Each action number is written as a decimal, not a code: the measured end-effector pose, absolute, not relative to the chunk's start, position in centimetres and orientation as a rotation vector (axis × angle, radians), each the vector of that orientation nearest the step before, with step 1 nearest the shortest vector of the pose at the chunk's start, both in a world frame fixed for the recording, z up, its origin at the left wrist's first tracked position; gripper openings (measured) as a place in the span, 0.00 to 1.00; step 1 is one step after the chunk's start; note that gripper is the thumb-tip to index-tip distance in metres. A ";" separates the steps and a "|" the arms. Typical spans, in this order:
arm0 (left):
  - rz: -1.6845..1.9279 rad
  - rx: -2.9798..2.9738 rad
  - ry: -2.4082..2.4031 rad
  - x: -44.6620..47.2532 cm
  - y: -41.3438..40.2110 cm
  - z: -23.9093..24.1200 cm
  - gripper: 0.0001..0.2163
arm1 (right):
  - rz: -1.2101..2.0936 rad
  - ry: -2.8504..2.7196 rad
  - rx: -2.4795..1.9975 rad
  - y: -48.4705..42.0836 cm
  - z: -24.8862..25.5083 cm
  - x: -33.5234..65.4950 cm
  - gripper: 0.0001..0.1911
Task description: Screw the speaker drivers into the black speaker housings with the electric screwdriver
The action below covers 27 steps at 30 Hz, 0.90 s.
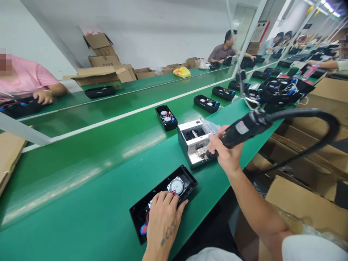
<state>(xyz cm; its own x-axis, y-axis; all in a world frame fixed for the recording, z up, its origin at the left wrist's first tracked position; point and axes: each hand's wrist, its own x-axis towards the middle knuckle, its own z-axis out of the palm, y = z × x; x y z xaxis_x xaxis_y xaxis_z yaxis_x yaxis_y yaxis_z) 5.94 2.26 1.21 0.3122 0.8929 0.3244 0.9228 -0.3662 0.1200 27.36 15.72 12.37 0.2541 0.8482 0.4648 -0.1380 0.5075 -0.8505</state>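
My left hand [163, 217] presses down inside an open black speaker housing [187, 182] lying on the green belt. A round speaker driver [176, 186] sits in the housing just beyond my fingers, and a red wire [147, 219] runs beside my palm. My right hand [224, 153] grips a black electric screwdriver [241, 130] with a thick cable. Its tip points down at a silver metal fixture [191, 143] and seems close to it, though my hand hides the exact contact.
Several black housings [166, 117] stand in a row along the green conveyor belt [81, 181]. Cardboard boxes [301, 206] are stacked beyond the belt's right edge. A co-worker's hand [43, 96] rests on a housing at the left, and more people sit along the far benches.
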 end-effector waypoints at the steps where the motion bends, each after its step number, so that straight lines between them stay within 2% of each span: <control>1: -0.499 -2.487 -1.706 5.8 2.3 1.2 0.10 | 0.748 -1.134 -0.827 16.4 12.3 27.4 0.13; 8: -0.452 -2.477 -1.700 5.6 2.4 1.2 0.11 | 0.790 -1.348 -1.011 18.5 10.9 27.0 0.16; 14: -0.488 -2.444 -1.717 5.9 2.3 1.1 0.11 | 1.034 -1.469 -1.056 16.9 9.8 28.1 0.15; 18: -0.496 -2.474 -1.741 6.0 2.3 1.0 0.10 | 1.233 -1.372 -0.831 14.4 9.6 28.6 0.14; 27: -0.462 -2.517 -1.782 6.0 2.1 1.3 0.10 | 1.368 -1.153 -0.320 9.6 9.8 24.4 0.11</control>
<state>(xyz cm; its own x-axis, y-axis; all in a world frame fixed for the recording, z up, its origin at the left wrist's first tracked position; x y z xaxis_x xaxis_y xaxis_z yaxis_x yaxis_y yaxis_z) 5.96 2.08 1.32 0.3033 0.9189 0.2522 0.9257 -0.3469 0.1508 24.44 9.64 9.80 -0.2055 0.8691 0.4500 -0.5910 0.2564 -0.7649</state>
